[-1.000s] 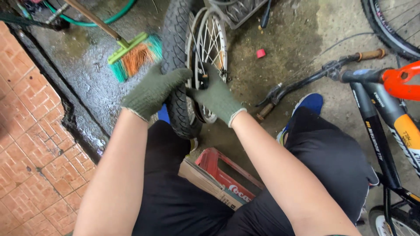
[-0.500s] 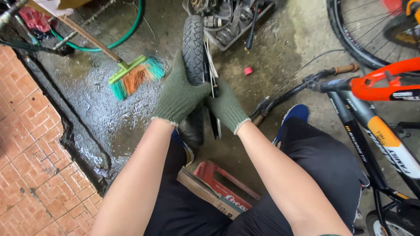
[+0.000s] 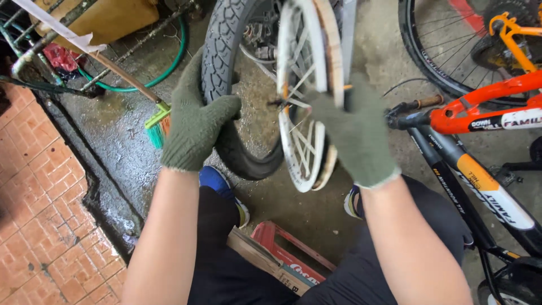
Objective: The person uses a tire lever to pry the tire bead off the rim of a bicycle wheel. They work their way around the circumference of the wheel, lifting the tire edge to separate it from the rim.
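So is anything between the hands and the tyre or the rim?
Nothing visible. The left hand already grips the black tyre, and the right hand holds the white wheel rim. Both hands wear green gloves.

Tyre: half a second ago it sat on the rim; now it hangs off beside it, to the left.
Rim: now bare, white, lifted closer to the camera.
Left hand: has moved apart, gripping the tyre.
Right hand: now holds the rim alone.
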